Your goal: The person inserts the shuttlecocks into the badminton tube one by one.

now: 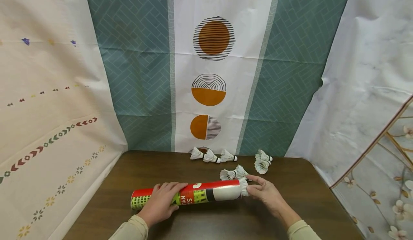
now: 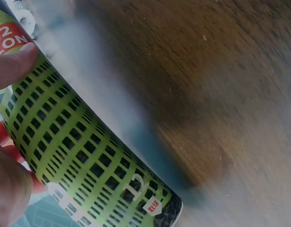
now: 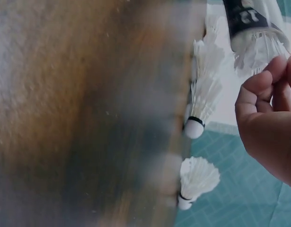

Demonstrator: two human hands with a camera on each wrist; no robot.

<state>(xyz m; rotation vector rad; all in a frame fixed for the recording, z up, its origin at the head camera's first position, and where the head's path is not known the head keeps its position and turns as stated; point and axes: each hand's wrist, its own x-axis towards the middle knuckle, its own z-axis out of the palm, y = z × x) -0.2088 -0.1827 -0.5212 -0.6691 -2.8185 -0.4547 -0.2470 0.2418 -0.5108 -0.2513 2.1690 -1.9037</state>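
Observation:
A red, green and white shuttlecock tube lies nearly crosswise above the table, its mouth to the right. My left hand grips it near the left end; the left wrist view shows thumb and fingers on either side of the green tube. From the tube's mouth juts a feathered shuttlecock. My right hand pinches the feather skirt of this shuttlecock between thumb and fingers. The shuttlecock's cork is hidden inside the tube. Just behind the tube's mouth lie two more shuttlecocks.
Toward the back edge of the brown wooden table lies a row of shuttlecocks. Two others lie together at the back right. Patterned cloth hangs behind the table and on both sides.

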